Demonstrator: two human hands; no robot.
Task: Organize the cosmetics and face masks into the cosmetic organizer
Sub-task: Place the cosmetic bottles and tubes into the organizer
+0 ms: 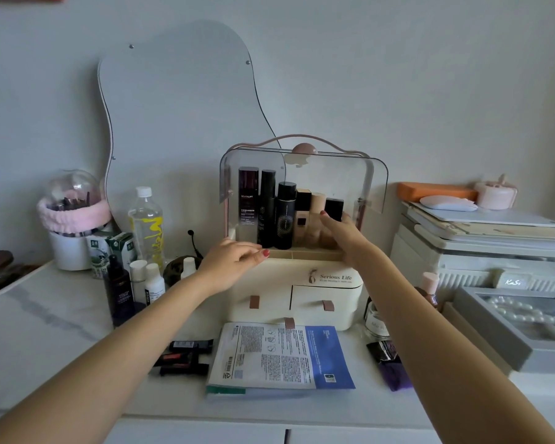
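The cream cosmetic organizer [269,283] stands at the centre of the counter with its clear lid [334,174] raised. Several dark and beige bottles [284,216] stand in its top shelf. My left hand [234,261] rests on the shelf's front left edge, fingers curled, holding nothing. My right hand [343,232] reaches into the shelf at the right, fingers touching a small black box [334,208]. A stack of face masks [276,357] lies flat in front of the drawers. Several dark lipsticks [183,355] lie to its left.
Bottles [146,225], small tubes and a brush cup with a pink band [71,219] crowd the left. A wavy mirror [180,116] leans on the wall. A grey jewellery box [507,325], a printer with books [481,238] and a glass jar [377,322] stand right.
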